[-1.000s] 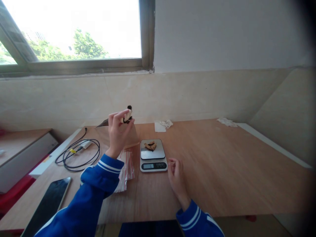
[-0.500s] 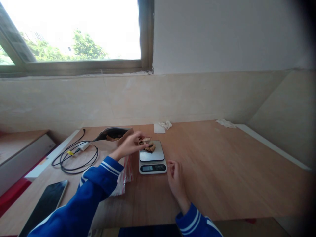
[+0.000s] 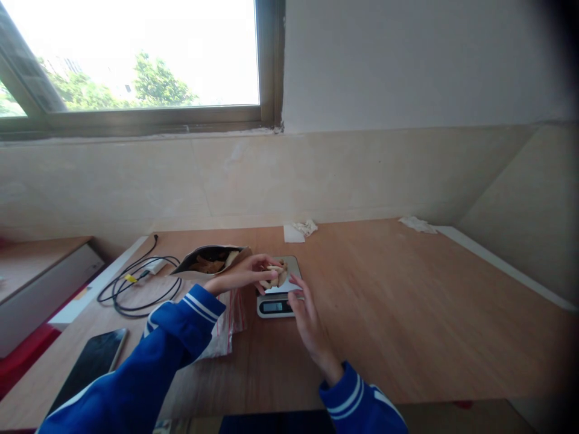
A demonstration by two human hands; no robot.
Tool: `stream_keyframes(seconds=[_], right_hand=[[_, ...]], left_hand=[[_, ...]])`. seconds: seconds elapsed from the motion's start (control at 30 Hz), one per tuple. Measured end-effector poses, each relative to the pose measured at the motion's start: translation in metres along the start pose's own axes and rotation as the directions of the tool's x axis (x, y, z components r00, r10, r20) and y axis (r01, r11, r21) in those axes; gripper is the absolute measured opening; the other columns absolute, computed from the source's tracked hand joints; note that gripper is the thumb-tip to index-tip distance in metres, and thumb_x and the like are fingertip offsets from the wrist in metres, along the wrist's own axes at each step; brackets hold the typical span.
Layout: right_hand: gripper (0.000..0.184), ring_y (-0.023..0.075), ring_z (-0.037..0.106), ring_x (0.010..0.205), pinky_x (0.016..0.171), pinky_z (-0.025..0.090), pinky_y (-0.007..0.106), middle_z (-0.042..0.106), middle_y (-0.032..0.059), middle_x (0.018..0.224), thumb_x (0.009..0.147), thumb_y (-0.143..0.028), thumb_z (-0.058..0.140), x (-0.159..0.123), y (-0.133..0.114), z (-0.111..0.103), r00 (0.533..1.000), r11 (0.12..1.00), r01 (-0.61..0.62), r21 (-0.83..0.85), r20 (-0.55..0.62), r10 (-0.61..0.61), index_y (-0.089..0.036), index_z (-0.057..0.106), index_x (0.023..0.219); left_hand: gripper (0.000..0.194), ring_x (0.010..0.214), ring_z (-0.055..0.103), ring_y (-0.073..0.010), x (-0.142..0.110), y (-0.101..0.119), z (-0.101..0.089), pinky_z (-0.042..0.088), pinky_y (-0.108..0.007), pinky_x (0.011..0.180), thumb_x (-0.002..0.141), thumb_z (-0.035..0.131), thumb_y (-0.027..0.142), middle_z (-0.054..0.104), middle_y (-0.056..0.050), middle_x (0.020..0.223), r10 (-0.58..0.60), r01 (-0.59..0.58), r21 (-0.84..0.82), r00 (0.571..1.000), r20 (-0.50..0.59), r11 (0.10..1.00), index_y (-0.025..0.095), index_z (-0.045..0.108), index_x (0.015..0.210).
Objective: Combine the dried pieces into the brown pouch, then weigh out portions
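A small digital kitchen scale (image 3: 276, 308) stands on the wooden table, its display lit. Over its plate, my left hand (image 3: 246, 272) has its fingers closed round several pale brown dried slices (image 3: 275, 276); their exact kind I cannot make out. My right hand (image 3: 310, 316) is at the scale's front right corner, fingers apart and holding nothing, partly covering the control panel. Just behind my left wrist, an open paper bag (image 3: 192, 275) with a dark lining holds more brown dried pieces (image 3: 205, 264). Clear zip bags (image 3: 226, 337) with red edges lie under my left forearm.
A coiled black cable (image 3: 115, 301) with a white plug lies at the left, and a dark phone (image 3: 88, 364) nearer me. Against the wall are a white card (image 3: 294, 234) with crumpled tissue (image 3: 306, 227) and another tissue (image 3: 417, 225). A window (image 3: 181, 114) is above.
My right hand has opened from a loose curl and moved up and left to the scale. My left hand has come slightly lower with the slices, and more of the paper bag's contents shows.
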State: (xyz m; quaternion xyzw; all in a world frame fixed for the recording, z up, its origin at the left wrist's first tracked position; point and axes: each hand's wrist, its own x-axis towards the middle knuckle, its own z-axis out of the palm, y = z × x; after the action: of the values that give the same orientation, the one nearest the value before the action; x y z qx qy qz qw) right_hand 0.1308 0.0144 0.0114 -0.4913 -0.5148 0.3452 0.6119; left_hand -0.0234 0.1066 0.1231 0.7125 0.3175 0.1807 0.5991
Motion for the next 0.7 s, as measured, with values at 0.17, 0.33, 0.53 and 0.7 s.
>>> stream_keyframes(seconds=[0.17,0.33,0.53,0.7], right_hand=[[0.039,0.0223,0.058,0.103,0.08,0.052,0.035,0.059,0.0089,0.117,0.083,-0.047,0.053,0.027,-0.008,0.016,0.997,0.97,-0.071,0.232,0.039,0.063,-0.021,0.055,0.113],[0.036,0.0191,0.063,0.085,0.072,0.052,0.033,0.066,0.0059,0.095,0.072,-0.043,0.069,0.043,0.002,0.008,0.989,0.916,-0.122,0.382,-0.03,0.144,-0.019,0.058,0.096],[0.04,0.016,0.062,0.073,0.064,0.05,0.029,0.067,0.0044,0.085,0.066,-0.046,0.073,0.046,0.021,-0.011,0.962,0.897,-0.149,0.416,-0.151,0.229,-0.018,0.058,0.091],[0.041,0.017,0.06,0.073,0.06,0.048,0.028,0.065,0.0044,0.085,0.067,-0.049,0.071,0.042,0.039,-0.026,0.953,0.935,-0.147,0.322,-0.207,0.221,-0.018,0.058,0.091]], left_hand=[[0.045,0.077,0.061,-0.0159,0.006,-0.003,0.008,0.054,-0.027,0.057,0.075,0.064,0.044,0.061,-0.007,0.091,-0.029,0.027,-0.024,0.997,-0.075,0.999,0.016,0.057,0.109],[0.032,0.092,0.061,-0.0181,0.007,-0.003,0.007,0.053,-0.032,0.074,0.08,0.059,0.041,0.062,-0.008,0.102,-0.01,-0.003,-0.098,0.99,-0.138,0.995,0.017,0.061,0.101],[0.043,0.095,0.058,-0.0173,0.013,-0.017,-0.006,0.047,-0.031,0.082,0.065,0.073,0.023,0.062,-0.006,0.104,0.047,-0.042,0.043,0.992,-0.119,0.998,0.017,0.061,0.106],[0.049,0.084,0.06,-0.0191,0.021,-0.027,-0.006,0.049,-0.03,0.066,0.064,0.072,0.03,0.063,-0.008,0.096,-0.084,0.085,0.007,0.991,-0.1,0.996,0.014,0.057,0.108]])
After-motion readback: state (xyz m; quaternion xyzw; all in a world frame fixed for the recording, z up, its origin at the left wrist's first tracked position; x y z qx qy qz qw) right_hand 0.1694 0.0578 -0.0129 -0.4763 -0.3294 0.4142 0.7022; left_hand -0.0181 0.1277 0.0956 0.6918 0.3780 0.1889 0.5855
